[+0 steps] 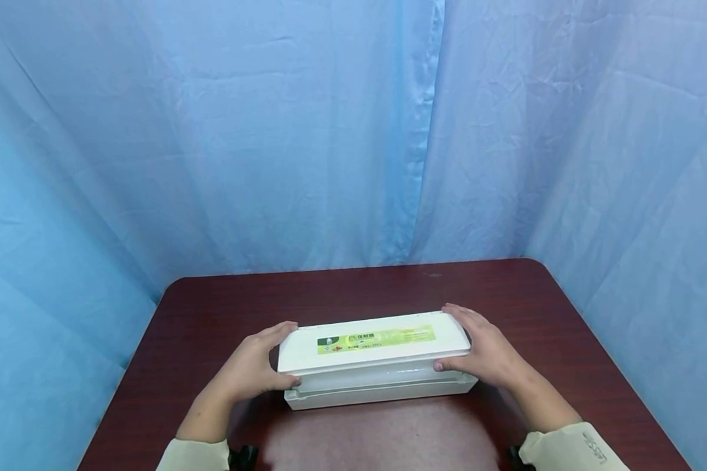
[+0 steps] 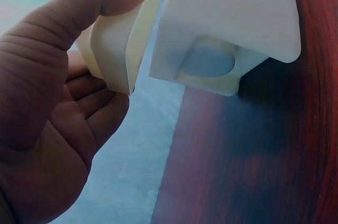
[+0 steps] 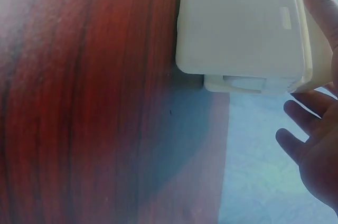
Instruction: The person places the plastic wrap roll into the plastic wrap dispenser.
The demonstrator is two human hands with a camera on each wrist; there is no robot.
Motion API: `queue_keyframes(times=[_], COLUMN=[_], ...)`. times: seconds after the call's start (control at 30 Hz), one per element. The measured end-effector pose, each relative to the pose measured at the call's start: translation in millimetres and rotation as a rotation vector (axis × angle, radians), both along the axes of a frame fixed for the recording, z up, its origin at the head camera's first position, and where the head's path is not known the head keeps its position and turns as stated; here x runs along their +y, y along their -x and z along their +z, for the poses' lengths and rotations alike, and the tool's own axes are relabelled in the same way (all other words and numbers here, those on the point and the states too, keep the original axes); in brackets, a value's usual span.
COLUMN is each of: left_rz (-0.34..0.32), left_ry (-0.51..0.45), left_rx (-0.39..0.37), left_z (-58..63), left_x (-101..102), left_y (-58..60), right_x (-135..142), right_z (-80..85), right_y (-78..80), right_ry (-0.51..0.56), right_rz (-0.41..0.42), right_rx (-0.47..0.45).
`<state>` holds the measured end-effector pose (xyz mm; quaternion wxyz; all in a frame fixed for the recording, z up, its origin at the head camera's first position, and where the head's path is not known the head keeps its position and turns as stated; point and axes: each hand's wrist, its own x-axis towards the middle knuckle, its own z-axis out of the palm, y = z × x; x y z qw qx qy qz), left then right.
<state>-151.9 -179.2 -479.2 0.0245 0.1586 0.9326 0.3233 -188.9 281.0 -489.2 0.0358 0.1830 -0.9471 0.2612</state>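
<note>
A white cling film dispenser stands on the dark red table, its base beneath a lid with a green and yellow label. My left hand grips the lid's left end, thumb at the front edge and fingers behind. The right hand holds the other end the same way. In the left wrist view a gap parts the lid from the base, whose end has a round opening. Over in the right wrist view, the lid sits close against the base. A glossy pale strip shows between them from the head view.
The reddish-brown table has rounded back corners. Light blue curtains hang behind it and along both sides. Pale sleeves cover both forearms near the table's front.
</note>
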Motion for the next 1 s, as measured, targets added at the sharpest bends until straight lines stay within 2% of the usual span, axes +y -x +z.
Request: queue_keyframes(times=[0.37,1.0], left_rz=[-0.011,-0.034], left_ry=[0.023,0.007], left_rx=[-0.035,-0.063], left_z=[-1.6,-4.4], left_x=[1.7,1.7], left_y=[-4.4,-11.6], right_x=[5.3,10.3], right_z=[-4.9,-2.9], right_y=[-3.9,-17.0], right_ry=[-0.025,-0.032], right_rz=[0.004,0.041], right_rx=[-0.048,-0.026])
